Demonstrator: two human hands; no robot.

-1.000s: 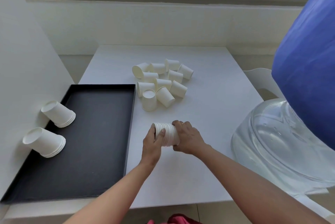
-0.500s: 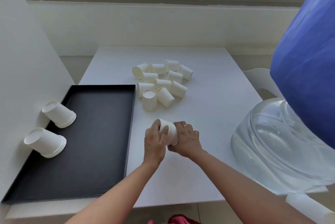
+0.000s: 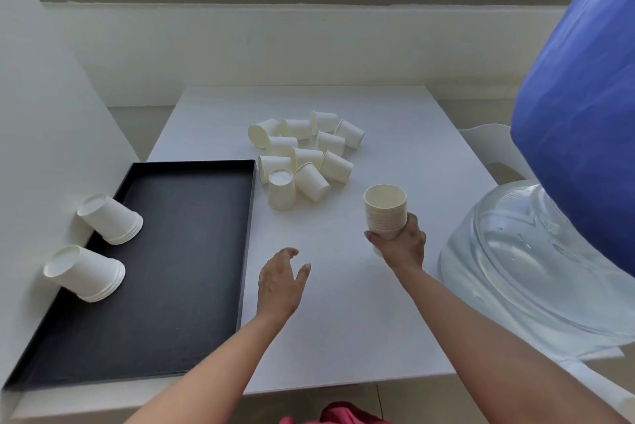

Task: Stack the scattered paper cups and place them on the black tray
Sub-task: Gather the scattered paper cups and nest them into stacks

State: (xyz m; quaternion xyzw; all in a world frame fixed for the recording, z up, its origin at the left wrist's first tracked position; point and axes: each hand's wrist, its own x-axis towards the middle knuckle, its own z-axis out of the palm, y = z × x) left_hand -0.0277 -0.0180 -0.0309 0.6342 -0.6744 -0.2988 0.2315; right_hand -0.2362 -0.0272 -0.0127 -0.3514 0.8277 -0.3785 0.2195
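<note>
Head view: the white table (image 3: pixel 395 320) fills the middle, with the black tray (image 3: pixel 192 252) along its nine o'clock edge and a clear water bottle (image 3: pixel 536 269) under a blue cover (image 3: pixel 584 114) at three o'clock. The heap of loose cups (image 3: pixel 302 155) lies at twelve o'clock of the hands, well apart from them. Two finished stacks (image 3: pixel 110 219) (image 3: pixel 86 272) lie tipped on the tray's nine o'clock side, leaning on the white wall. Half a second ago both hands squeezed the new stack (image 3: pixel 385 214) sideways between them. Now the right hand (image 3: pixel 400 245) alone grips it by the base, upright and mouth up, lifted off the table toward three o'clock. The left hand (image 3: pixel 280 281) has let go and hovers with fingers spread, holding nothing. The nesting looks finished, so that hand seems free to fetch another cup. The stack's bottom is hidden in the fingers, its cup count is unreadable, the heap's cups overlap, and the blue cover is cut off by the frame.
</note>
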